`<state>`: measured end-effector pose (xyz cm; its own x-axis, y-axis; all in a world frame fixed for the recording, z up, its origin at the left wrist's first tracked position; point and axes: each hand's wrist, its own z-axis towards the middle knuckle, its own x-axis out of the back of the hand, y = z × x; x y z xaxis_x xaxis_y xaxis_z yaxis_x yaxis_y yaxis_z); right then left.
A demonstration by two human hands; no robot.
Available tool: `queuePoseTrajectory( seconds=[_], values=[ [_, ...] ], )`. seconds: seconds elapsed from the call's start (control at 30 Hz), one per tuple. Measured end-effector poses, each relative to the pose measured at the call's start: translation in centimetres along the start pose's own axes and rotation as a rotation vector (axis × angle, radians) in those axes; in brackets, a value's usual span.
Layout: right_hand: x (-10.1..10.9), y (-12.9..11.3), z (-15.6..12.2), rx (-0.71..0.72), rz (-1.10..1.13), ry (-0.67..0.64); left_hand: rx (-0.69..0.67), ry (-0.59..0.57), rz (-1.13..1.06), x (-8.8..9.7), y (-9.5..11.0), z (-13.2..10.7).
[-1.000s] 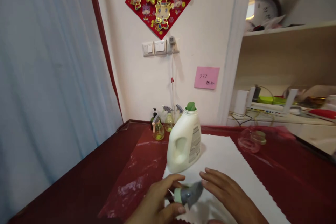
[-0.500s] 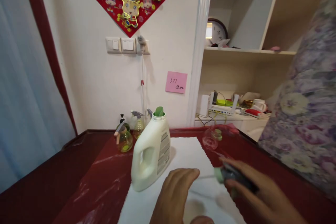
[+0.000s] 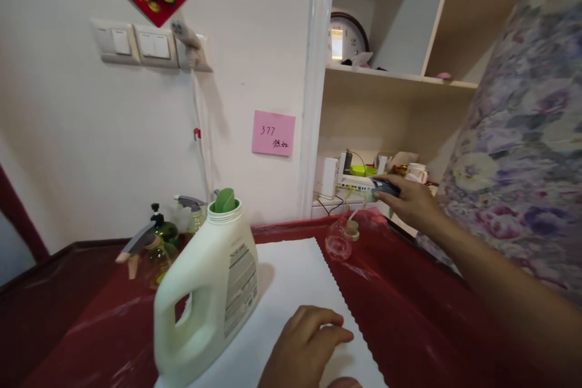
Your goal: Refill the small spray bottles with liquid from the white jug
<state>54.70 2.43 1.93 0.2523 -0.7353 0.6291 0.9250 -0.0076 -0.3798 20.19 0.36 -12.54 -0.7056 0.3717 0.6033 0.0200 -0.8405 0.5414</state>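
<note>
My right hand is closed on a spray bottle's trigger head, grey with a pale green collar. Its thin tube slants down toward a round clear bottle on the right of the table. Over the white sheet, my left hand has its fingers curled, the thumb partly cut off by the bottom edge. Something pale shows between fingers and thumb, too hidden to name. Left of that hand stands a big pale green detergent jug, with a green piece in its neck.
Spray bottles and a dark green pump bottle stand behind the jug. A small greenish cap is by the clear bottle. Shelves with a white router rise behind; a floral curtain hangs at right.
My right hand has carried the trigger head up and away, from near my left hand to above the clear bottle. The view has shifted closer and rightward; my left hand remains over the sheet.
</note>
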Motion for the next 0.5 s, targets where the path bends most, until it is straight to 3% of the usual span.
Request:
queuePoseTrajectory(
  seconds=[0.1, 0.23, 0.5],
  values=[
    [-1.3, 0.7, 1.4, 0.005, -0.004, -0.034, 0.019, -0.042, -0.015, -0.2, -1.2, 1.5],
    [-2.6, 1.5, 2.5, -0.001, -0.016, -0.078, 0.205, -0.167, -0.051, 0.1, -1.4, 3.1],
    [-6.6, 2.4, 1.8, 0.037, -0.054, -0.243, 0.418, -0.136, -0.139, -1.1, -2.3, 6.6]
  ],
)
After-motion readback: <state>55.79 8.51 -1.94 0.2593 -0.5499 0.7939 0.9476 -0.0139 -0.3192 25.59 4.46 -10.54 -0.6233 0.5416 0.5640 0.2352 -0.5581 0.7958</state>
